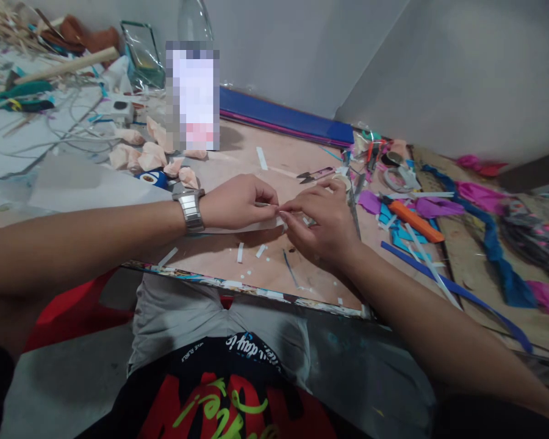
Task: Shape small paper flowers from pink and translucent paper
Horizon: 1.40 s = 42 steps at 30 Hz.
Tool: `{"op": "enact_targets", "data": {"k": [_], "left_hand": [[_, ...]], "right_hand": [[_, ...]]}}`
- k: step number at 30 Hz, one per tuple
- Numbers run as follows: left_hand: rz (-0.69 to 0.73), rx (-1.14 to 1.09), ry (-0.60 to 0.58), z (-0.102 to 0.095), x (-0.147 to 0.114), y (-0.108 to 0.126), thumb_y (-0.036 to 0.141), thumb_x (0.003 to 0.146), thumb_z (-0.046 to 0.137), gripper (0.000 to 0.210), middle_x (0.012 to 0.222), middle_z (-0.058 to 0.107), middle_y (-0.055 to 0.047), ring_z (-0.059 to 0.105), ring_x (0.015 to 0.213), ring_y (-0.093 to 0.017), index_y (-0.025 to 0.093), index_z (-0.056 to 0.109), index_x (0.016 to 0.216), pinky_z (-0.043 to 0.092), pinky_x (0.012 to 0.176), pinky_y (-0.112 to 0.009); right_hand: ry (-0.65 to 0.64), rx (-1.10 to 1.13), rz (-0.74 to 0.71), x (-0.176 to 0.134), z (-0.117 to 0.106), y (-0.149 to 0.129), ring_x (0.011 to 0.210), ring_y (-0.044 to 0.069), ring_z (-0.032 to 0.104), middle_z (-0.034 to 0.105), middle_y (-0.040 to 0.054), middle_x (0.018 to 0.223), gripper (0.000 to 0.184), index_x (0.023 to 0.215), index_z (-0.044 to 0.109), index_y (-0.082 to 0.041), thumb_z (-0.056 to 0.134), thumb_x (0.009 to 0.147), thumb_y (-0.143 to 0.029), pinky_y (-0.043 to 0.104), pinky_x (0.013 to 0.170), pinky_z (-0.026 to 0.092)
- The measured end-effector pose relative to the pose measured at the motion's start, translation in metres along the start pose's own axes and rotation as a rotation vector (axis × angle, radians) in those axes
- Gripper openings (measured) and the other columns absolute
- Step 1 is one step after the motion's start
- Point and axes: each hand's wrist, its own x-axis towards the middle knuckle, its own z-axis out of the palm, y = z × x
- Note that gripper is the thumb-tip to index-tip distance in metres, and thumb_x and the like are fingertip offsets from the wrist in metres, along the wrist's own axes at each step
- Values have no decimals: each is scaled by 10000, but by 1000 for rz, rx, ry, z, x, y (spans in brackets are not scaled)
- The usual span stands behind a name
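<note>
My left hand, with a metal watch on its wrist, is closed in a pinch over the worktable. It grips a narrow white paper strip that runs back below the hand. Fingertips of my right hand meet it at the strip's right end, thumb and forefinger pinched together while the other fingers stay loosely spread. What exactly lies between the fingertips is partly hidden. Just beyond my right hand lie thread snips and a pale roll of tape. Small white paper pieces are scattered nearer me.
An upright blurred screen stands behind my left hand, beside several crumpled peach pieces. Blue sheets lie along the wall. On the right are an orange cutter, a blue strip and scraps. Pliers rest far left.
</note>
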Motion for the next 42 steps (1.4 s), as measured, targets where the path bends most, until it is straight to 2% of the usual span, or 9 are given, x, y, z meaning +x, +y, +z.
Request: {"op": "enact_targets", "data": {"k": [3,7,13,21,25,34,42], "left_hand": [[89,169,68,4,-3,0,335,926,586,282,665,704,-4,540,591,-105,175,807,853,330,614,-263],[213,419,123,9,-3,-5,358,956,564,329,617,683,-13,515,530,-114,190,769,761,258,569,-285],[337,526,86,7,-5,-2,323,1015,536,313,701,733,-11,566,569,-118,200,758,833,247,560,-288],[197,509,38,3,-3,-2,368,1050,528,333,762,764,-34,624,627,-140,212,790,914,292,594,-286],[166,444,36,5,-2,-5,389,1046,533,341,776,777,-35,630,637,-146,218,807,935,308,614,-285],[111,349,22,4,-1,-5,395,1024,557,336,715,742,-36,564,596,-142,217,816,904,271,621,-294],[74,260,10,1,-2,-2,384,996,613,291,688,729,-29,524,572,-122,194,824,930,297,617,-272]], "right_hand": [[2,28,19,-1,2,0,916,250,691,789,18,885,139,930,732,-248,632,1000,-313,502,1044,352],[-9,85,49,-2,4,2,936,262,679,765,30,896,94,925,715,-243,641,966,-283,485,983,379],[-87,188,56,-2,3,3,976,264,651,719,49,932,88,904,657,-230,583,952,-240,466,948,404],[-54,184,86,-2,5,10,940,255,646,737,39,921,123,927,696,-242,639,980,-338,439,906,424],[-76,171,74,-2,5,11,948,256,640,726,48,929,108,916,675,-236,620,974,-308,440,904,425],[-54,179,70,-2,6,13,918,250,658,742,37,901,98,910,700,-241,661,959,-317,450,920,426],[-38,175,70,-3,3,14,883,248,656,719,33,869,100,850,662,-238,625,921,-296,460,938,418]]}}
